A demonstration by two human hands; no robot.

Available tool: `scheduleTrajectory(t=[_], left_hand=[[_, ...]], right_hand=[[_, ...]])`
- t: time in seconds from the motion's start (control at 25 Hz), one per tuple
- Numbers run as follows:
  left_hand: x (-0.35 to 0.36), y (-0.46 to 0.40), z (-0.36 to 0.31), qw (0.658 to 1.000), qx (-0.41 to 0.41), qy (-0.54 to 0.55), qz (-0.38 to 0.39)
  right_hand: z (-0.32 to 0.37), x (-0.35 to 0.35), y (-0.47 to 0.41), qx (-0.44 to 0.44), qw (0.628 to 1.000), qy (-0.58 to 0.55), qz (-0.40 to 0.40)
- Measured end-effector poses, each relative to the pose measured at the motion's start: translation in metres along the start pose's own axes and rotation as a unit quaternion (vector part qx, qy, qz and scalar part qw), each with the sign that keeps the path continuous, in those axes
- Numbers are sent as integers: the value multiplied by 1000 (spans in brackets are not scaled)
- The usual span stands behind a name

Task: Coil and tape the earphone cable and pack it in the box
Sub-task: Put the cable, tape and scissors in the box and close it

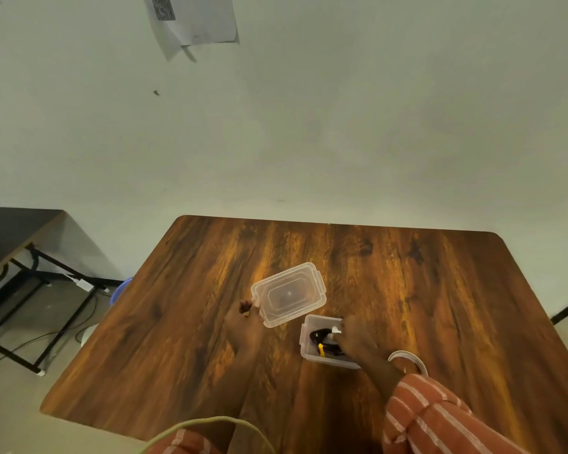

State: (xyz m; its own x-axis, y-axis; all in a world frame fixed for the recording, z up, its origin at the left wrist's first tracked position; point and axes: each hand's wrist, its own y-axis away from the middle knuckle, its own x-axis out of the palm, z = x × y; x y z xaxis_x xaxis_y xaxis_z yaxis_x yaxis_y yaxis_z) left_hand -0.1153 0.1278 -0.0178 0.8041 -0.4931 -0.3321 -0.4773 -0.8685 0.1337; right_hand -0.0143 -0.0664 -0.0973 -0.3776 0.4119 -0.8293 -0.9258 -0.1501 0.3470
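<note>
A small clear plastic box (305, 350) sits on the wooden table (440, 306). Inside it lies the coiled black earphone cable (322, 339), bound with a strip of yellow tape. My right hand (358, 339) reaches into the box from the right, fingers on the coil. The clear lid (288, 293) lies just beyond the box, to its left. My left hand (246, 322) holds the lid by its near-left corner. A roll of tape (407, 358) lies right of the box, partly behind my right wrist.
A pale cable (210, 424) arcs across the bottom edge near my body. Left of the table stand a dark desk with black metal legs (30, 290) and a blue bucket (122, 290) on the floor. A wall rises behind the table.
</note>
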Motion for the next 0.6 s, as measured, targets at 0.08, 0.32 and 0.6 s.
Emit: scheduleTrajectory(t=[0.08, 0.32, 0.6], left_hand=[[9, 3, 0, 998, 45, 3, 36], [35, 23, -8, 970, 139, 46, 194], [55, 47, 20, 976, 10, 25, 217]], right_hand=[[-3, -15, 13, -5, 995, -82, -51], [-22, -76, 25, 146, 771, -609, 113], [-46, -56, 18, 161, 815, -557, -9]])
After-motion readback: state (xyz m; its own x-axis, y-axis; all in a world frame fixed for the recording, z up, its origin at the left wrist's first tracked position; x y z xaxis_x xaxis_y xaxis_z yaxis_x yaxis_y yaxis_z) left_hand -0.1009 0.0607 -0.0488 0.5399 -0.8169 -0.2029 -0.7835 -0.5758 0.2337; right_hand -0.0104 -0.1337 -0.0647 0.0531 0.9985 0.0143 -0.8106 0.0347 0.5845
